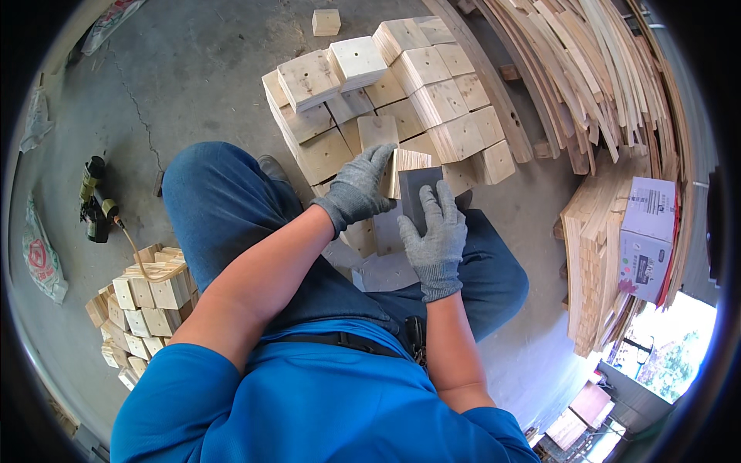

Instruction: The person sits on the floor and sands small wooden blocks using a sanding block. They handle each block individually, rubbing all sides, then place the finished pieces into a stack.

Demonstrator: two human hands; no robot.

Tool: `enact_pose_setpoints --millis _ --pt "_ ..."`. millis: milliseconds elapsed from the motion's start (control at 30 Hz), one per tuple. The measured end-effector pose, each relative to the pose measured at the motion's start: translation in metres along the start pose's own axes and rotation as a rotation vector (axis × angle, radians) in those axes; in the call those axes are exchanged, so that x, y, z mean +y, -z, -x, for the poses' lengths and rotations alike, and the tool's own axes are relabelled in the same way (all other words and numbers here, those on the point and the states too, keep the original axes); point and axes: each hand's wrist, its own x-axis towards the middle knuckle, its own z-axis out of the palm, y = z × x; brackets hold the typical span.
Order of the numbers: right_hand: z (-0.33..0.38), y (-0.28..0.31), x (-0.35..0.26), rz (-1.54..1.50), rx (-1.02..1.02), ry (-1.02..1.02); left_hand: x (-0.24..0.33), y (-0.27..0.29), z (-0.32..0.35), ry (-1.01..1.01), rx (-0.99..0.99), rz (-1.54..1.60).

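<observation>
In a grey knitted glove, my left hand [360, 184] is closed on a small wooden block [412, 160] with layered, striped edges. My right hand [437, 241], gloved the same way, grips a dark grey rectangular block [417, 187] that looks like a sanding block. The grey block lies against the right side of the wooden one, and its underside is hidden. Both hands are above a stepped stack of pale wooden blocks [461, 139], between my bent knees. Many of the stacked blocks have small dark holes or knots.
One loose wooden block [326, 23] sits on the concrete beyond the stack. At left are a nail gun [96, 202] with a hose [137, 248] and another block pile [147, 309]. Long wood strips [571, 69] and a cardboard box [647, 231] on stacked timber line the right.
</observation>
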Motion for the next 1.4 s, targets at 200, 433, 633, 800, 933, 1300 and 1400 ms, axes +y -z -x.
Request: enact_pose_setpoints --millis 200,433,633,800,933,1300,1400 --pt "-0.032 -0.002 -0.009 0.000 -0.007 -0.043 -0.003 -0.007 -0.001 -0.024 0.047 -0.042" --pt "-0.069 -0.017 -0.003 -0.039 0.048 -0.013 -0.004 -0.006 -0.004 -0.040 0.049 -0.056" --pt "-0.030 -0.002 -0.013 0.018 -0.035 -0.040 -0.007 -0.007 0.001 -0.027 0.055 -0.041" --pt "0.008 0.005 -0.008 -0.030 -0.016 0.019 -0.002 -0.003 0.002 -0.016 0.039 -0.010" --pt "0.006 0.006 -0.009 -0.040 0.012 0.021 0.002 -0.002 0.001 -0.005 0.031 -0.037" --pt "-0.034 -0.006 -0.007 -0.016 0.036 -0.047 -0.003 -0.006 -0.002 -0.040 0.063 -0.046" --pt "-0.032 -0.007 -0.005 -0.011 0.043 -0.029 -0.003 -0.006 -0.002 -0.045 0.059 -0.041"
